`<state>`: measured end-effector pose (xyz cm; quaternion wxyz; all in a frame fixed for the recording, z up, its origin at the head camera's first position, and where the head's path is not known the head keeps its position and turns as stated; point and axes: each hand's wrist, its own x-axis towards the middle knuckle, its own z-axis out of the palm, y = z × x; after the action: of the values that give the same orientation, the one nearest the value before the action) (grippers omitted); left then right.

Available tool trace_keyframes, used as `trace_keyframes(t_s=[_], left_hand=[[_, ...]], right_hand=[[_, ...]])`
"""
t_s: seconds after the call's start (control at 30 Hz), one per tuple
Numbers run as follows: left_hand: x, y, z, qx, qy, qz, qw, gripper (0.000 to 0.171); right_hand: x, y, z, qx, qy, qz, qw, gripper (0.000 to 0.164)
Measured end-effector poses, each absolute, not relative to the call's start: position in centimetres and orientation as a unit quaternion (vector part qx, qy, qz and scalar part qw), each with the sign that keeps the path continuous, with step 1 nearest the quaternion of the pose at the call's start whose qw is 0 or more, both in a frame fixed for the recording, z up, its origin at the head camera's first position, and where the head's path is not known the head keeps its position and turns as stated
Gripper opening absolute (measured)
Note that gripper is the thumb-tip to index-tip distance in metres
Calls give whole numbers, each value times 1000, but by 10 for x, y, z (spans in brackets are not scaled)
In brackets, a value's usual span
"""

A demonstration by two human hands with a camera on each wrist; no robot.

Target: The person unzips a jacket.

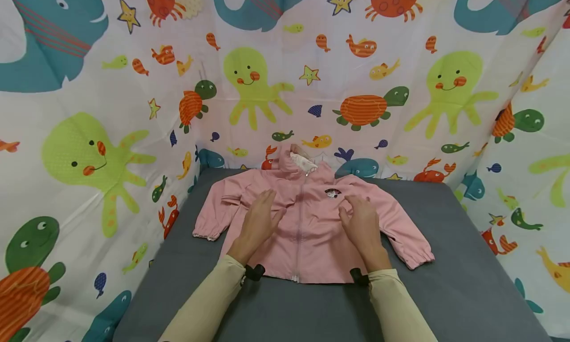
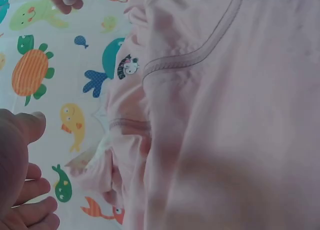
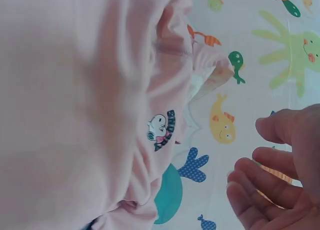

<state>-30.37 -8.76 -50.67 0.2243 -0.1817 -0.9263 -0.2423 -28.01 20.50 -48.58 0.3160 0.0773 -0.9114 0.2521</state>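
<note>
A pink zip-up jacket (image 1: 320, 233) lies spread front side up, with its collar toward the back wall and both sleeves out to the sides. A small dark-and-white patch (image 1: 332, 193) marks its chest. My left hand (image 1: 260, 223) hovers over the jacket's left half, fingers loosely extended and holding nothing. On the other side, my right hand (image 1: 362, 225) is above the front panel just below the patch, its fingers relaxed and slightly bent. Both wrist views show the hands, left (image 2: 25, 180) and right (image 3: 275, 175), apart from the pink cloth.
The jacket rests on a dark grey table (image 1: 307, 312). A white curtain (image 1: 285, 134) printed with sea animals hangs behind it and along both sides. Dark wrist straps (image 1: 255, 272) sit at the cuffs of the beige sleeves (image 1: 202, 302).
</note>
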Motion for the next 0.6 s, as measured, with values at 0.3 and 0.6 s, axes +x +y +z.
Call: trace_keyframes(t_s=[0.3,0.6], left_hand=[[-344,-77,-490,-226,-905,-232,274,47],[-405,-52,-477,-256,-914,-214,229,39]], right_hand=[[-326,198,-471,89,-911,229,332,11],[-390,179,-467,123,-916,241,295,19]])
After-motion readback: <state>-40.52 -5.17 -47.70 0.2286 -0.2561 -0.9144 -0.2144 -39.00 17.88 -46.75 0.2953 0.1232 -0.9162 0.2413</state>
